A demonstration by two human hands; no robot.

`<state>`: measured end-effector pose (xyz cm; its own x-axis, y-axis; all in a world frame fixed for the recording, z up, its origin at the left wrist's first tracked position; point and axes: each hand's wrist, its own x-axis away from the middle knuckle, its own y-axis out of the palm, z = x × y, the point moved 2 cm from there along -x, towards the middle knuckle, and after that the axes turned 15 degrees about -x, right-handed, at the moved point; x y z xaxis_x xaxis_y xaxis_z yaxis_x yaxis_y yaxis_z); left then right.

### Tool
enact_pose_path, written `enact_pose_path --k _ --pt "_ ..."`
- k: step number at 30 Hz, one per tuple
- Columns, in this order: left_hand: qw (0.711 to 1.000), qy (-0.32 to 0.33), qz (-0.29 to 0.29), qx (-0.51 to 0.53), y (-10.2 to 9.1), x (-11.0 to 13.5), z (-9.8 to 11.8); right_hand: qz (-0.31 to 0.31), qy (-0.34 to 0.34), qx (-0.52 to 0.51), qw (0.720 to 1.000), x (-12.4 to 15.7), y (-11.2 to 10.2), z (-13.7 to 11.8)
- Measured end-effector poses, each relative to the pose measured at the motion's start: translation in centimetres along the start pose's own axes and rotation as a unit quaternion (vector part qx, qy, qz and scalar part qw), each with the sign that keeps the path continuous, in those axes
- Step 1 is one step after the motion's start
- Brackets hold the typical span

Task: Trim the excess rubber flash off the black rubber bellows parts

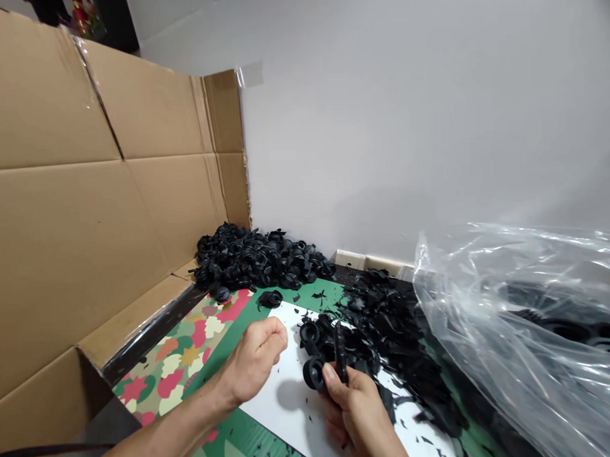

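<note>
My right hand [355,407] grips a slim black pen-like tool [341,354] that points upward. Between its thumb and fingers is also a round black rubber part [314,373] with a hollow middle. Left of it, my left hand [259,359] is closed with curled fingers above the white sheet [285,399]; whatever it may hold is hidden. Another round black rubber part [309,333] lies just beyond the right hand. A single black rubber piece [270,299] rests near the sheet's far edge.
Black rubber parts form a heap [260,257] at the back. Black scraps [388,319] are piled on the right. A clear plastic bag [488,315] with black rings stands at far right. Cardboard [146,127] walls the left side; a pale wall [406,118] rises behind.
</note>
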<state>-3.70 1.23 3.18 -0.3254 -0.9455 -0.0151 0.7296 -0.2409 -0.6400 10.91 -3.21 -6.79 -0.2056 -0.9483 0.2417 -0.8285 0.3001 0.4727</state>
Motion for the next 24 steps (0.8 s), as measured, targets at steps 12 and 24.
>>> enact_pose_path --k 12,24 --pt "0.986 -0.086 -0.039 0.14 2.0 1.7 -0.1 0.006 -0.024 0.012 1.0 1.4 1.1 -1.1" --pt "0.985 -0.068 0.003 0.158 2.2 1.7 0.0 -0.04 0.053 0.005 0.998 2.3 2.3 -2.5"
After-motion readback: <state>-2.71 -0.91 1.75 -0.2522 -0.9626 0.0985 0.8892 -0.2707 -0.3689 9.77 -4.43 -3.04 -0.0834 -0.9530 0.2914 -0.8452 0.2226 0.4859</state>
